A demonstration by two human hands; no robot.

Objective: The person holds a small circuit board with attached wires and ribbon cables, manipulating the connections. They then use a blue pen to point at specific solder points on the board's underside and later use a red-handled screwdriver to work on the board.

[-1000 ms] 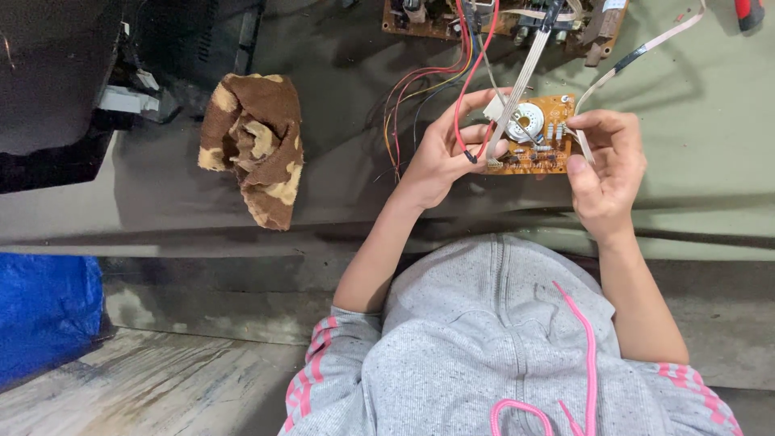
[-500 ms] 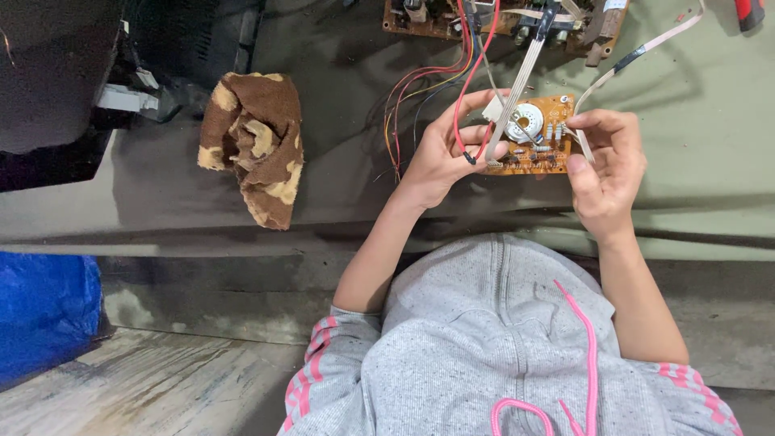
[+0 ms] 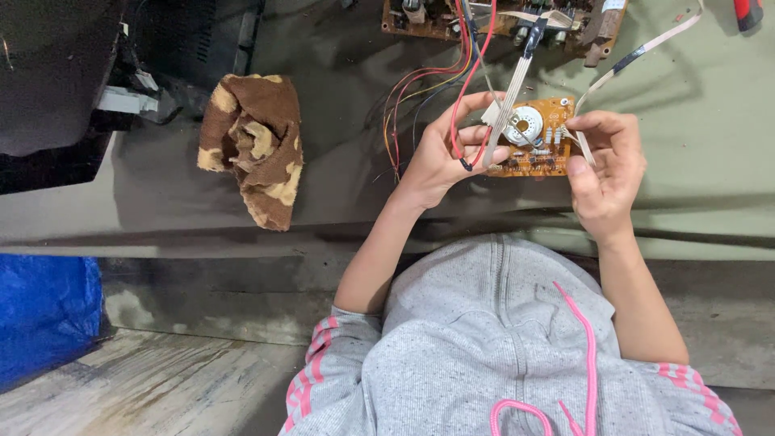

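Both my hands hold a small orange circuit board (image 3: 539,149) above the grey-green bench. My left hand (image 3: 446,153) grips its left edge, with red wires (image 3: 468,89) running between the fingers. My right hand (image 3: 607,165) holds the right edge, thumb and fingers pinched beside a pale flat ribbon cable (image 3: 638,52) that leads up and right. The board carries a round white part (image 3: 526,125) and small components. A second flat ribbon cable (image 3: 517,89) crosses the board's left side.
A larger circuit board (image 3: 500,20) with wires lies at the bench's far edge. A crumpled brown and tan cloth (image 3: 254,153) sits to the left. A dark appliance casing (image 3: 56,73) fills the top left. A red tool handle (image 3: 747,12) is top right; blue plastic (image 3: 40,323) lies below left.
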